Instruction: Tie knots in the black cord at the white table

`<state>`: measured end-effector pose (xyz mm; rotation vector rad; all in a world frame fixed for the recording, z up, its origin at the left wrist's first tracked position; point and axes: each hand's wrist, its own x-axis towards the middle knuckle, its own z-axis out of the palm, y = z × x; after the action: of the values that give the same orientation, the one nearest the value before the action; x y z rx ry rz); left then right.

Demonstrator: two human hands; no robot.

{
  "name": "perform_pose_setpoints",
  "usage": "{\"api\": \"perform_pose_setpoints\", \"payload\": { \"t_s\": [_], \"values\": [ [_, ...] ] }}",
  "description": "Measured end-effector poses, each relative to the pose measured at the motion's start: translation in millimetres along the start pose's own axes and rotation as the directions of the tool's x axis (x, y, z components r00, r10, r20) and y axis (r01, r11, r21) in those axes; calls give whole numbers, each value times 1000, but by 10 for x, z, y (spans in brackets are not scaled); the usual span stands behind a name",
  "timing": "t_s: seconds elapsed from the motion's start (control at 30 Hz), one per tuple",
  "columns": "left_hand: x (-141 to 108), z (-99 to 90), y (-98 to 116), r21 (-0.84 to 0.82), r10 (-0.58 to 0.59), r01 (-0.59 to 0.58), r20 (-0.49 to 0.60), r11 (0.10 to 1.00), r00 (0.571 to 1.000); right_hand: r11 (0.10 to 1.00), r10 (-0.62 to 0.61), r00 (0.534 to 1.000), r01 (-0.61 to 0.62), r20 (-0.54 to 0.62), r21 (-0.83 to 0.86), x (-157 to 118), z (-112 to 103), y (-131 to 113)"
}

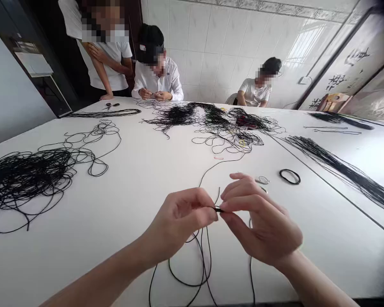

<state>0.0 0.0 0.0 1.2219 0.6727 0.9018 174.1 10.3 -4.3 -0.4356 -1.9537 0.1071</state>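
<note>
Left hand (182, 217): thumb and index finger closed, pinching a black cord (218, 209). Right hand (264, 226): thumb and index finger gripping the same cord just beside the left fingertips; other fingers lifted. Held section is above the white table (141, 175); loose strands loop beneath the hands. Black ring (289, 183) lies beyond the right hand, to its right. Farther out: tangled cord heap (28, 170) at left, straight cord bundle (345, 166) at right, larger cord pile (179, 115) mid-table. Scissors (109, 106) near far edge, left of a seated co-worker (173, 81).
</note>
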Motion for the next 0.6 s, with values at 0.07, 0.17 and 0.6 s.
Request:
{"api": "perform_pose_setpoints", "payload": {
  "t_s": [0.07, 0.17, 0.6],
  "values": [
    [-37, 31, 33, -8, 7, -7, 13, 1000, 1000, 1000, 11, 1000, -11, 5, -1, 10, -12, -41],
    [-71, 68, 76, 11, 41, -42, 12, 999, 999, 1000, 30, 999, -29, 21, -7, 22, -24, -86],
    [-91, -67, -89, 390, 378, -334, -40, 858, 925, 944, 273, 949, -296, 155, 147, -94, 96, -14]
  ]
}}
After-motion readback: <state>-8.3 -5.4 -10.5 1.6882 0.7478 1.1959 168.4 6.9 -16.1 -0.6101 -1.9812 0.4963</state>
